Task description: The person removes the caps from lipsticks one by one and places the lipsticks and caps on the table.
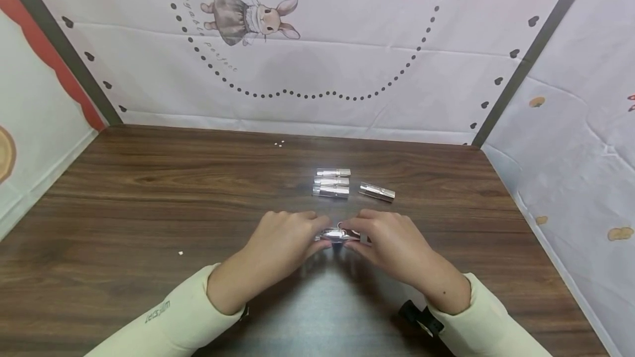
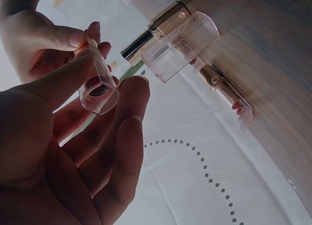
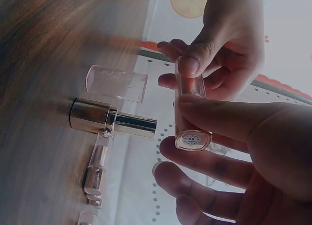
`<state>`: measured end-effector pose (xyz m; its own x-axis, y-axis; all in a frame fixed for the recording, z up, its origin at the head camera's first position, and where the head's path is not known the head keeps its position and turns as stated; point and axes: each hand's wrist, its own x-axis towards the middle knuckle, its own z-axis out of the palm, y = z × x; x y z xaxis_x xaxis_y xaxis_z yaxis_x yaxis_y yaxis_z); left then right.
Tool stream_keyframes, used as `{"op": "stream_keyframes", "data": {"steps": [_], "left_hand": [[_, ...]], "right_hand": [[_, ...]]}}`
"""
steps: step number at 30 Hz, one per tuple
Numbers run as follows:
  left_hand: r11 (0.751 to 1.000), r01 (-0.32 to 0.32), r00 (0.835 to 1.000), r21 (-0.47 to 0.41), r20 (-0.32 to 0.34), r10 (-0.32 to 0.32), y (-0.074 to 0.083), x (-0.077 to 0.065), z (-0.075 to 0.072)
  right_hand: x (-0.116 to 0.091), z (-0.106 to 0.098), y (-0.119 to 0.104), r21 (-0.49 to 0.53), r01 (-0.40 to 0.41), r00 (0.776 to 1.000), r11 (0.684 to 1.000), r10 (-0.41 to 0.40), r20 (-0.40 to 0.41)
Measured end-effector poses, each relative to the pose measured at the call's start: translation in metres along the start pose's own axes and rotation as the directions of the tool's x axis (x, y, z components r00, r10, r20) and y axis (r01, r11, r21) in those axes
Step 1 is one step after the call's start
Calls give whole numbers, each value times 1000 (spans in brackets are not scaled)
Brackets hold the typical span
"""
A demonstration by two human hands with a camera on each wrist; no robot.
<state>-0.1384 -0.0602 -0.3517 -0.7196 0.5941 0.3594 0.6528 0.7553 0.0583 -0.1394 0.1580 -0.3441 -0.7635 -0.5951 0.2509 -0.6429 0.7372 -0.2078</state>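
Note:
Both hands hold one lipstick tube (image 1: 333, 234) low over the table, lying across between them. My left hand (image 1: 285, 238) pinches its clear cap end (image 2: 100, 96) between thumb and fingers. At the other end, my right hand (image 1: 397, 241) pinches the tube, whose base sticker (image 3: 191, 140) reads 04. Just beyond the hands, a gold lipstick base (image 3: 92, 116) with a narrower dark, shiny neck stands upright in the right wrist view. Beside it stands a separate clear cap (image 3: 117, 84). The hands largely hide these two in the head view.
Farther back, three capped lipsticks lie stacked in a row, the nearest lipstick (image 1: 331, 191) closest to my hands. Another lipstick (image 1: 377, 191) lies tilted to their right. Tiny white bits (image 1: 280, 144) dot the wooden table (image 1: 149, 191). A printed cloth (image 1: 347, 32) hangs behind.

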Motion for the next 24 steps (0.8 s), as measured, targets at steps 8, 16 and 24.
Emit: {"op": "stream_keyframes", "data": {"steps": [8,16,24], "left_hand": [[1000,-8,1000,4,5,8,0,0,1],[1000,-12,1000,1,26,12,0,1,0],[1000,-2,1000,3,31,2,1,0,1]], "right_hand": [[0,2,1,-3,11,1000,1000,-11,12],[0,1,1,2,6,1000,1000,-6,17],[-1,0,0,2,3,999,1000,-3,32]]}}
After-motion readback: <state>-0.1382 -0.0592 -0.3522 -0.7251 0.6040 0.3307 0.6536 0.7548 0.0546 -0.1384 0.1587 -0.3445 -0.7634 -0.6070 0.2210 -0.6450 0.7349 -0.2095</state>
